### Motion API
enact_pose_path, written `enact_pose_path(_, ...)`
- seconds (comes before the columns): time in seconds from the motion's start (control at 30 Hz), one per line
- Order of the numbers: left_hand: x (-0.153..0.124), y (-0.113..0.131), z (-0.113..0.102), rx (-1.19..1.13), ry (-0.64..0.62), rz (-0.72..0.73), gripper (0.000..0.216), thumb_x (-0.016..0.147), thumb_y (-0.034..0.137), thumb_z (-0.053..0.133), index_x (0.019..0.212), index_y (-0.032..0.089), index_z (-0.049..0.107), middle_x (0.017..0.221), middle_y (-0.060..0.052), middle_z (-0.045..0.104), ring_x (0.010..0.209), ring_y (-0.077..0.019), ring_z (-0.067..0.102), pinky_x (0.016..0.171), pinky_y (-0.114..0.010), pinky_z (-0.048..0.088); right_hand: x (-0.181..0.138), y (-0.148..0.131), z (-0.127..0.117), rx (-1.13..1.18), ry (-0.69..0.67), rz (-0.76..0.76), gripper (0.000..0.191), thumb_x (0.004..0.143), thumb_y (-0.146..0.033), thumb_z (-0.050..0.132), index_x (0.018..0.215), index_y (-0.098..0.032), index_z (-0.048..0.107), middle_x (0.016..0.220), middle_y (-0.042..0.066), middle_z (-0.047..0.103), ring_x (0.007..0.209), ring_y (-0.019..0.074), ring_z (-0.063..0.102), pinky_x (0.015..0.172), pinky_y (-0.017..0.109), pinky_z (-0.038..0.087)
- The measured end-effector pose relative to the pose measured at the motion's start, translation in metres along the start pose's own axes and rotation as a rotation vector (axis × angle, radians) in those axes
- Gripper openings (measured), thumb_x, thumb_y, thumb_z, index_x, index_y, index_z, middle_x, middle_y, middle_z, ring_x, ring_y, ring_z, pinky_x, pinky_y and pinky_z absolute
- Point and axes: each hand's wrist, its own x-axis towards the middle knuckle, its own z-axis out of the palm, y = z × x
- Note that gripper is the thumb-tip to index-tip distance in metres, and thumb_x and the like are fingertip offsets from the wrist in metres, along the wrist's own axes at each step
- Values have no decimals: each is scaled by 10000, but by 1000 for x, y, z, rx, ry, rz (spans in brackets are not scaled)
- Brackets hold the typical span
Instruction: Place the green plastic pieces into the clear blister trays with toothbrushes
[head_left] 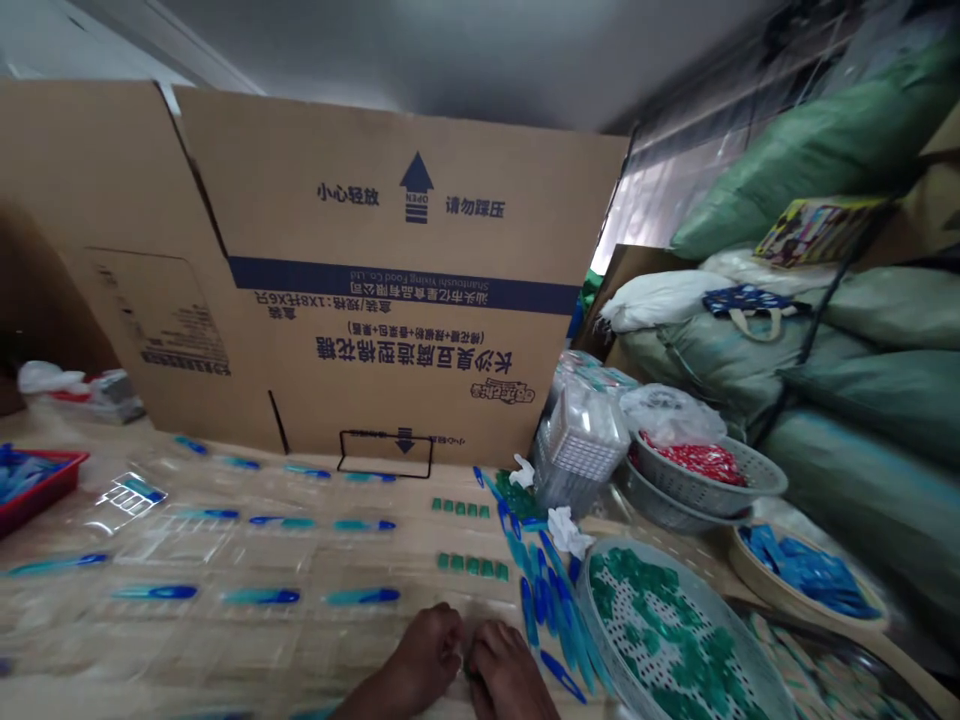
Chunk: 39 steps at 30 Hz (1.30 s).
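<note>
My left hand (427, 650) and my right hand (506, 672) sit close together at the bottom of the view, fingers curled down on the table. A small green piece (469, 672) shows between their fingertips, and I cannot tell which hand holds it. Two short rows of green pieces (472, 566) lie just ahead. To the right of my right hand is a heap of blue-and-teal plastic sticks (551, 600). Similar sticks (262, 596) lie in spaced rows on clear plastic trays (172, 545).
A perforated grey round tray (600, 620) of green pieces stands at the lower right. Beyond it are stacked baskets (581, 440), a colander of red pieces (694, 460) and a round tray of blue pieces (806, 570). A red tray (45, 480), a flattened cardboard box (375, 280) and green sacks (825, 150) surround the table.
</note>
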Motion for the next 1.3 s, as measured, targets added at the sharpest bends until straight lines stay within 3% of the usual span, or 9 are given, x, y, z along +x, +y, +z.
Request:
enact_pose_path(0.17, -12, 23, -12, -498, -68, -5, 121, 594, 214, 659, 667, 163, 577, 632, 24, 560, 611, -115, 485, 592, -234, 365, -7, -13, -22, 509, 205, 70, 105, 722, -114, 495, 752, -202, 544, 797, 37, 567, 759, 183, 555, 668, 275, 447)
enact_pose_path(0.3, -29, 41, -19, -831, -174, -106, 286, 562, 355, 758, 647, 157, 569, 566, 48, 529, 525, -77, 438, 551, -212, 347, -19, -27, -37, 872, 200, 212, 57, 749, -230, 566, 707, -203, 540, 681, -7, 542, 651, 148, 532, 602, 240, 430)
enact_pose_path(0.43, -45, 46, -17, -904, -205, -158, 323, 544, 370, 790, 661, 152, 583, 585, 45, 549, 533, -72, 439, 561, -206, 341, -34, -40, -36, 1024, 178, 314, 105, 734, -280, 617, 715, -194, 559, 683, -5, 562, 651, 143, 537, 605, 237, 431)
enact_pose_path(0.67, -45, 38, -6, -801, -98, -140, 256, 631, 347, 707, 709, 151, 563, 642, 32, 543, 594, -98, 475, 594, -220, 373, -36, -50, -25, 940, 233, 410, 79, 749, -248, 601, 801, -188, 598, 731, 16, 619, 673, 158, 591, 618, 245, 470)
enact_pose_path(0.8, -26, 27, -8, -325, -8, -53, 32, 702, 188, 556, 692, 160, 545, 616, 30, 523, 585, -113, 484, 577, -221, 385, -14, -29, -35, 580, 149, 230, 131, 787, -135, 524, 852, -183, 627, 815, 46, 637, 769, 177, 601, 698, 275, 478)
enact_pose_path(0.9, -12, 17, -12, 37, 68, -24, 147, 639, 30, 493, 649, 163, 556, 618, 23, 521, 616, -126, 491, 613, -230, 383, 3, -12, -44, 303, 3, 69, 201, 809, -74, 502, 849, -197, 655, 868, 51, 634, 850, 186, 585, 764, 289, 466)
enact_pose_path(1.0, -5, 13, -12, 120, 43, -18, 213, 589, -25, 477, 624, 166, 564, 621, 20, 519, 610, -129, 484, 618, -235, 378, 10, -6, -46, 240, -54, -23, 229, 838, -62, 494, 854, -210, 669, 863, 36, 640, 847, 172, 582, 764, 269, 469)
enact_pose_path(1.17, -7, 13, -13, 194, -6, 18, 246, 583, -45, 459, 638, 166, 571, 678, -8, 549, 683, -156, 524, 673, -258, 401, -1, -5, -34, 219, 15, -48, 193, 844, -106, 533, 913, -217, 675, 880, 37, 675, 841, 187, 590, 782, 303, 467)
enact_pose_path(1.3, -11, 16, -15, 193, -31, 48, 224, 603, -25, 482, 670, 162, 585, 728, -29, 581, 753, -177, 549, 728, -283, 421, -8, 0, -28, 314, 168, 94, 191, 832, -143, 529, 947, -208, 667, 921, 66, 683, 861, 208, 600, 796, 343, 464)
